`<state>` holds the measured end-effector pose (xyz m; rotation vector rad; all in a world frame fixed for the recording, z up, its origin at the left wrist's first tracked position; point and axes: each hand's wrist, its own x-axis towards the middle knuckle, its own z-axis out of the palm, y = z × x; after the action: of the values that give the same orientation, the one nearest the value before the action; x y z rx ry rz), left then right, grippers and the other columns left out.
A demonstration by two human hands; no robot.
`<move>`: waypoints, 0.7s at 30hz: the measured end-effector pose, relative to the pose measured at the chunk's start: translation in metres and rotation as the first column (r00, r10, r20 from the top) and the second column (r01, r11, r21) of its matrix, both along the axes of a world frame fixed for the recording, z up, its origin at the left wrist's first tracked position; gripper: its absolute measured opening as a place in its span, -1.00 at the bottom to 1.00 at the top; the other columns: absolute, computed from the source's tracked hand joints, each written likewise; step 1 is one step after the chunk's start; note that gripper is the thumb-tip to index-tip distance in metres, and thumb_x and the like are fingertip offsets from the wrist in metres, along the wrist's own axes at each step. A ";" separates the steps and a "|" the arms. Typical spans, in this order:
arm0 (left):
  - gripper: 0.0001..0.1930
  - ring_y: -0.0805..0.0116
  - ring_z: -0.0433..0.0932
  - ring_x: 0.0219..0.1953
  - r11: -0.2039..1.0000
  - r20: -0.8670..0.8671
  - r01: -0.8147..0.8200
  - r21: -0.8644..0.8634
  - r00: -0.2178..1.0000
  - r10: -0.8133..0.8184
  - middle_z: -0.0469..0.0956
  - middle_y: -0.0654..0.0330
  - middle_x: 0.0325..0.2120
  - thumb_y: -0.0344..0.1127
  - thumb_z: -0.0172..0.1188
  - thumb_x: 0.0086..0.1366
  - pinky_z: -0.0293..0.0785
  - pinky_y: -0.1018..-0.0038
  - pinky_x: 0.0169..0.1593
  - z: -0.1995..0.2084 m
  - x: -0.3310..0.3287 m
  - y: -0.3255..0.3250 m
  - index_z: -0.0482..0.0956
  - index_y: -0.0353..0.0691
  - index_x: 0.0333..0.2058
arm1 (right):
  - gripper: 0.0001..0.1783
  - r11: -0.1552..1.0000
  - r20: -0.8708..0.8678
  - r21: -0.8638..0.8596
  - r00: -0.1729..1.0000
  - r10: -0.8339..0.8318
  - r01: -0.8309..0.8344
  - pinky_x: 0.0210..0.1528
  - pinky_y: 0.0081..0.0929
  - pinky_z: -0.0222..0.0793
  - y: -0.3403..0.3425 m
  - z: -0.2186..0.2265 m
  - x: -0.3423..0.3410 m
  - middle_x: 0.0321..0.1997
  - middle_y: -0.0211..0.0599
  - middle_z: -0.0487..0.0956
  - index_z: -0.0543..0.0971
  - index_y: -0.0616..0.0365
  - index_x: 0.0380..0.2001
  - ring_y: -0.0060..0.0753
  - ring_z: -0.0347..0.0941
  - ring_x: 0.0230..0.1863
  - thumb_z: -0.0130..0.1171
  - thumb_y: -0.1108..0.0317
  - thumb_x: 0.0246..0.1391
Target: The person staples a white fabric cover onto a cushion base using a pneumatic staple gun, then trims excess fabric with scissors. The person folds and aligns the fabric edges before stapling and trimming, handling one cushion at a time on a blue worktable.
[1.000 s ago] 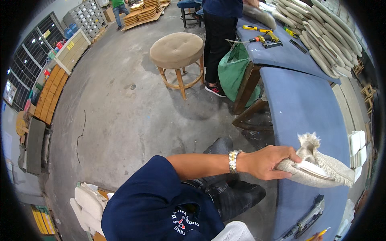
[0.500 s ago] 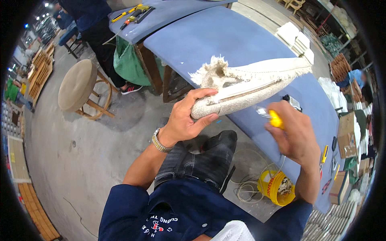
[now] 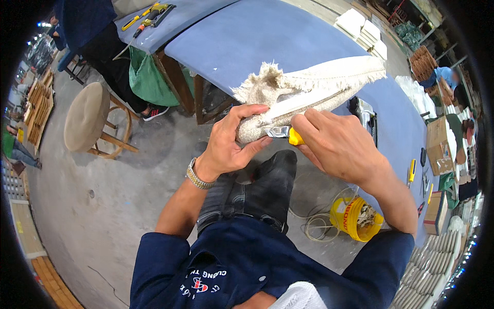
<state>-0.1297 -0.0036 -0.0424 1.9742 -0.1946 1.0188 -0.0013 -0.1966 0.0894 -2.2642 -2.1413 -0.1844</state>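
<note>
Presently, a fabric-covered pad with frayed edges (image 3: 324,77) is held up at the near edge of the blue-topped workbench (image 3: 309,36). Its near end juts off that edge over the floor; its far end lies over the blue top.

Long axis: slanted, from near-left off the bench out to far-right across it. The pad's cover gapes along its length, showing a white insert (image 3: 296,104).

Left hand (image 3: 224,147): closed on the near end, fingers above, thumb below, just off the bench edge. Right hand (image 3: 334,141): wrapped round a yellow-handled cutter (image 3: 295,136), at the bench's near edge, alongside the pad's lower side.

Key relation: the cutter's metal tip points left, toward the left thumb, and sits just beside it at the pad's lower edge. Right hand is nearer the pad's middle; left has the near end. Tip appears to meet the fabric; whether it bites in, cannot tell. Right fingers hide part of that edge.

Surroundings: grey-and-black tool (image 3: 366,113) on the bench, partly hidden; yellow bucket (image 3: 339,208) with scraps below its near edge; round upholstered stool (image 3: 87,117) left of it.
</note>
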 end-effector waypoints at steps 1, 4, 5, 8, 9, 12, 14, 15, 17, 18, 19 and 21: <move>-0.44 0.12 0.70 -0.03 1.000 -0.003 -0.007 0.013 1.000 0.007 0.65 0.02 -0.01 -0.34 0.50 0.17 0.58 0.36 0.03 0.000 0.000 0.001 0.51 -0.29 0.12 | -0.75 1.000 0.010 0.004 1.000 0.008 -0.008 -0.42 -0.19 0.55 0.001 0.000 0.000 -0.34 -0.25 0.55 0.42 0.09 -0.19 -0.15 0.65 -0.30 0.20 0.21 0.23; -0.44 0.13 0.70 -0.03 1.000 -0.014 0.000 0.005 1.000 0.000 0.65 0.02 -0.01 -0.35 0.50 0.16 0.58 0.37 0.04 0.000 -0.001 0.001 0.51 -0.30 0.12 | -0.76 1.000 0.006 0.008 1.000 0.020 -0.020 -0.43 -0.20 0.56 0.003 0.000 0.001 -0.34 -0.26 0.58 0.42 0.09 -0.19 -0.16 0.66 -0.31 0.18 0.20 0.25; -0.44 0.13 0.69 -0.02 1.000 -0.017 0.006 -0.005 1.000 -0.006 0.65 0.01 -0.01 -0.35 0.50 0.16 0.58 0.37 0.04 -0.001 -0.001 0.001 0.51 -0.30 0.12 | -0.76 1.000 0.005 -0.003 1.000 0.016 -0.016 -0.43 -0.20 0.57 0.003 0.001 0.001 -0.33 -0.26 0.58 0.42 0.09 -0.19 -0.16 0.66 -0.31 0.18 0.20 0.25; -0.44 0.13 0.69 -0.02 1.000 -0.006 0.006 0.014 1.000 -0.006 0.65 0.01 0.00 -0.36 0.51 0.15 0.58 0.37 0.04 -0.002 -0.001 0.001 0.51 -0.31 0.12 | -0.77 0.999 -0.002 -0.031 1.000 0.019 -0.019 -0.41 -0.21 0.57 0.005 0.004 0.000 -0.32 -0.26 0.58 0.42 0.09 -0.19 -0.18 0.67 -0.29 0.17 0.21 0.25; -0.43 0.12 0.69 -0.02 1.000 -0.004 0.004 0.022 1.000 -0.004 0.65 0.01 0.00 -0.36 0.51 0.15 0.58 0.37 0.04 -0.002 -0.001 0.001 0.51 -0.31 0.12 | -0.77 0.999 0.000 -0.037 1.000 0.020 -0.020 -0.41 -0.22 0.57 0.005 0.005 0.000 -0.32 -0.26 0.58 0.42 0.09 -0.19 -0.18 0.67 -0.28 0.17 0.21 0.26; -0.43 0.11 0.69 -0.02 0.999 -0.001 -0.001 0.042 1.000 0.002 0.64 0.00 0.00 -0.35 0.51 0.14 0.58 0.37 0.04 -0.002 -0.001 0.000 0.51 -0.31 0.12 | -0.67 0.997 0.000 -0.077 1.000 0.002 -0.002 -0.34 -0.27 0.56 0.004 0.006 -0.001 -0.30 -0.30 0.55 0.41 0.10 -0.18 -0.23 0.64 -0.23 0.31 0.23 0.13; -0.42 0.11 0.69 -0.02 0.999 -0.004 -0.005 0.054 1.000 0.005 0.64 0.00 0.00 -0.35 0.51 0.15 0.58 0.36 0.03 -0.001 -0.001 0.001 0.51 -0.31 0.12 | -0.62 0.995 0.009 -0.101 1.000 -0.020 0.021 -0.32 -0.29 0.56 0.005 0.007 -0.002 -0.29 -0.31 0.53 0.41 0.10 -0.18 -0.25 0.63 -0.20 0.38 0.25 0.06; -0.42 0.11 0.69 -0.02 0.999 -0.013 -0.003 0.045 1.000 0.003 0.64 0.00 0.00 -0.35 0.51 0.15 0.58 0.36 0.03 -0.001 -0.002 0.001 0.51 -0.31 0.12 | -0.62 0.994 0.016 -0.108 0.999 -0.029 0.031 -0.33 -0.29 0.55 0.006 0.007 -0.003 -0.30 -0.31 0.53 0.41 0.10 -0.18 -0.24 0.63 -0.21 0.38 0.25 0.06; -0.43 0.10 0.69 -0.03 1.000 -0.031 0.003 0.028 1.000 -0.002 0.64 0.00 -0.01 -0.34 0.51 0.16 0.58 0.35 0.03 -0.001 -0.003 0.001 0.51 -0.30 0.12 | -0.65 0.995 0.028 -0.100 0.999 -0.028 0.031 -0.35 -0.29 0.55 0.008 0.006 -0.004 -0.31 -0.30 0.53 0.41 0.11 -0.19 -0.24 0.64 -0.22 0.36 0.27 0.07; -0.43 0.11 0.70 -0.03 0.999 -0.028 0.000 0.032 1.000 0.001 0.64 -0.01 0.00 -0.34 0.51 0.16 0.58 0.35 0.02 -0.001 -0.003 0.001 0.51 -0.31 0.12 | -0.66 0.996 0.035 -0.085 0.999 -0.018 0.021 -0.36 -0.30 0.55 0.008 0.005 -0.004 -0.31 -0.30 0.53 0.41 0.12 -0.19 -0.23 0.64 -0.24 0.34 0.28 0.08; -0.43 0.12 0.70 -0.03 0.999 -0.026 -0.003 0.035 1.000 0.004 0.64 -0.01 0.00 -0.35 0.51 0.16 0.59 0.35 0.02 0.001 -0.004 0.000 0.51 -0.31 0.12 | -0.68 0.997 0.041 -0.071 0.999 -0.008 0.011 -0.38 -0.30 0.54 0.009 0.004 -0.004 -0.32 -0.29 0.53 0.42 0.12 -0.19 -0.23 0.64 -0.25 0.32 0.29 0.09; -0.43 0.14 0.70 -0.04 1.000 -0.019 0.002 0.025 1.000 -0.001 0.64 -0.01 -0.01 -0.35 0.51 0.17 0.59 0.36 0.01 0.002 -0.003 -0.001 0.50 -0.32 0.12 | -0.71 0.999 0.082 -0.049 0.997 -0.006 0.010 -0.40 -0.31 0.54 0.010 0.002 -0.007 -0.33 -0.29 0.53 0.42 0.13 -0.19 -0.24 0.64 -0.28 0.28 0.32 0.11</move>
<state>-0.1332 -0.0041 -0.0406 2.0051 -0.1995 1.0008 -0.0079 -0.1863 0.0915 -2.3322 -2.2001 -0.2315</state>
